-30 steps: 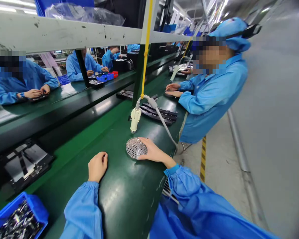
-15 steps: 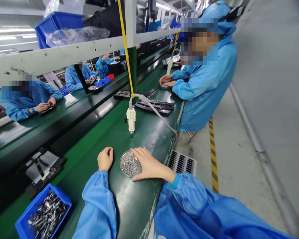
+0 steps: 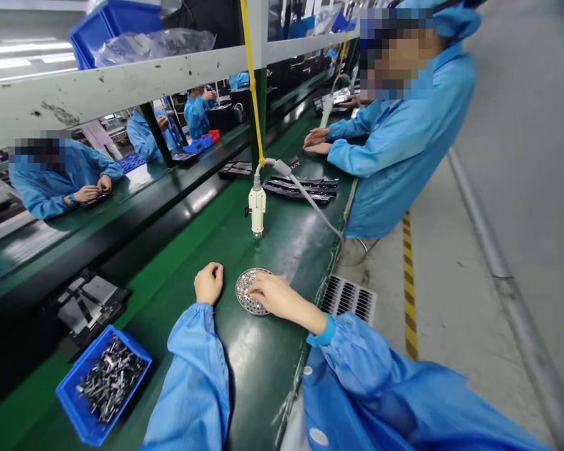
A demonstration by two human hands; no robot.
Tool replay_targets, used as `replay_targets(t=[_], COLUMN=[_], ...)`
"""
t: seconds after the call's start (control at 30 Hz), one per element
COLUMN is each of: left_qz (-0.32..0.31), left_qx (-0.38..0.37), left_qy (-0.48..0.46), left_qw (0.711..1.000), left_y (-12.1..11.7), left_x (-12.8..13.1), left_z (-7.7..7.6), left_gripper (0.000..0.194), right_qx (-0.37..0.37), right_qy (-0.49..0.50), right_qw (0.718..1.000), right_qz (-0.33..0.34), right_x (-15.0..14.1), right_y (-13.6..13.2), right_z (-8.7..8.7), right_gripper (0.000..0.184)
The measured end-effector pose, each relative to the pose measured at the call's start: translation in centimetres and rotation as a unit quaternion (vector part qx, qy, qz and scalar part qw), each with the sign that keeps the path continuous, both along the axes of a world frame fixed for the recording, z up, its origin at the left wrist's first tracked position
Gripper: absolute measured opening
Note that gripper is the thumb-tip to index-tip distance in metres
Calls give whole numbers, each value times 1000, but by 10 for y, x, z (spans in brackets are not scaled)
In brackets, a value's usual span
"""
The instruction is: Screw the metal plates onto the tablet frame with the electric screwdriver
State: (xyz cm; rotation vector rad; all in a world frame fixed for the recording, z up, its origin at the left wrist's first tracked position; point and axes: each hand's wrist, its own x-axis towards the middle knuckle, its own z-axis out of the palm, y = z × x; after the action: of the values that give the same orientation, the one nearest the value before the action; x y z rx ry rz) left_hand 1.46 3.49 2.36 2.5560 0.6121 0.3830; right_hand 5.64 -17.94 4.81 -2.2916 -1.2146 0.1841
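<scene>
Right hand laid across a round perforated metal disc, fingers curved over its edge, whether gripping or merely resting impossible to tell. Left hand curled loosely, nothing visible in it, just beside the disc on the green counter. Above the disc, a white electric screwdriver hanging from its cable, not touching it. Farther left, a blue bin of metal parts.

- right hand covers part of the perforated disc, whose contents are too small to tell
- parts in the blue bin too small to identify
- co-worker's cap cut off by the top edge
</scene>
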Motion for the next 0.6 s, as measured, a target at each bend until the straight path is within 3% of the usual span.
replay_targets(t=[0.1, 0.27, 0.4, 0.5, 0.6], left_qz=[1, -1, -1, 2, 1], left_qx=[-6, -5, -8, -17, -25], left_qy=[-6, -5, -3, -3, -5], left_qw=[1000, 1000, 1000, 1000, 1000], left_y=[-1, -1, -2, -3, -3], left_x=[0, -1, 0, 0, -1], left_z=[0, 2, 3, 2, 0], left_gripper=[17, 17, 18, 18, 18], right_qx=[-10, -11, -26, -28, -20], right_qy=[1, -14, -19, -14, -12], right_qw=[1000, 1000, 999, 999, 998], right_qz=[12, -4, -31, 7, 52], right_x=[-6, 9, 20, 10, -2], right_y=[-6, 10, -4, -17, -12], right_z=[1, 1, 4, 6, 3], right_gripper=[19, 23, 24, 11, 14])
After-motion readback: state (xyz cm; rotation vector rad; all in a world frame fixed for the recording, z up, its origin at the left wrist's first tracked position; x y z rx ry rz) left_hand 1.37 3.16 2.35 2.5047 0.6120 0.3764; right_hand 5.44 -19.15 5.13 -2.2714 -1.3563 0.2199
